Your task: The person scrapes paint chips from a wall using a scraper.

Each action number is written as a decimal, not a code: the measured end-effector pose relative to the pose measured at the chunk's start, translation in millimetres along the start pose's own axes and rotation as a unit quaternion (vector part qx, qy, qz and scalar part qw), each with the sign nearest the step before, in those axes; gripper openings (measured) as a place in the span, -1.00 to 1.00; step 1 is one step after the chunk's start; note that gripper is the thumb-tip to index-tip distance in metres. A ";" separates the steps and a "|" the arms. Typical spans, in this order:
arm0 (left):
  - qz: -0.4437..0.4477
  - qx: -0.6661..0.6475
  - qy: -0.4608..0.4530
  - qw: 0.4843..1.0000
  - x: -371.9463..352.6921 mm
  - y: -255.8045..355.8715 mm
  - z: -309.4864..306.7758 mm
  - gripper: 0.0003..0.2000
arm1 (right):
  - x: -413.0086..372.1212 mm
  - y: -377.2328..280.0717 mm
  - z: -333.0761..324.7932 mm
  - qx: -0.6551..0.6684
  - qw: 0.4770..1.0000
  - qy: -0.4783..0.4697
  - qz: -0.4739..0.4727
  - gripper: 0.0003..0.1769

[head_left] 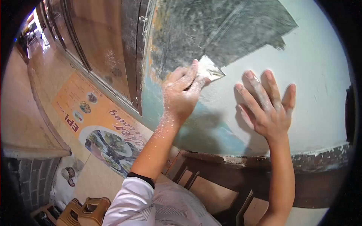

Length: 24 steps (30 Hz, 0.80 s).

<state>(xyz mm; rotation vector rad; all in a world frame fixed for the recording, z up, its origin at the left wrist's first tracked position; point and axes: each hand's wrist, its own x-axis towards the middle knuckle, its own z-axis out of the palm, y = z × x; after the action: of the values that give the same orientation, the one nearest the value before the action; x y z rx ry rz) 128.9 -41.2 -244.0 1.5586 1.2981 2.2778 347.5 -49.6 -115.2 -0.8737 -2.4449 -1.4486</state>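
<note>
My left hand (180, 90), dusted with white powder, is closed around a small flat metal scraper (210, 70). The scraper's blade lies against the wall, right at the lower edge of a dark grey patch (222, 34). Around that patch the wall (313, 75) is coated smooth and white, with pale blue-green paint (201, 124) showing lower down. My right hand (268, 107) rests on the white coating, fingers spread and pointing up, holding nothing. Some white smears show on its fingers. The scraper's handle end is hidden in my left hand.
A brown-framed glass panel (100, 37) adjoins the wall at left. Below it, an orange food banner (109, 128) lies on the tiled floor. Brown plastic stools (94, 211) stand at lower left. A ragged ledge (241, 161) runs under the wall, with dark metal bars (245, 205) beneath.
</note>
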 end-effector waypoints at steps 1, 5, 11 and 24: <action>-0.008 0.024 -0.012 1.000 -2.3 -1.4 -3.8 -0.52 | -0.3 0.1 0.4 0.007 1.000 -0.001 -0.002 -0.44; -0.061 0.053 -0.015 0.997 -10.1 -4.4 -26.6 -0.48 | 0.9 0.9 -0.2 0.020 1.000 0.015 -0.009 -0.37; -0.093 0.055 -0.076 0.991 -40.1 -9.8 -52.4 -0.38 | 1.2 4.4 -3.5 0.038 0.999 0.021 -0.026 -0.36; -0.162 0.003 -0.095 0.982 -53.2 -60.0 -54.2 -0.47 | 10.5 79.1 -57.2 0.017 0.999 0.008 -0.026 -0.36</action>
<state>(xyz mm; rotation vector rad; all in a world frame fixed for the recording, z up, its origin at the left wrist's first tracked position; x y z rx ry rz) 88.8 -61.7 -329.7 1.4034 1.3901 1.8841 375.0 -65.5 -22.2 -0.7945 -2.4914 -1.4212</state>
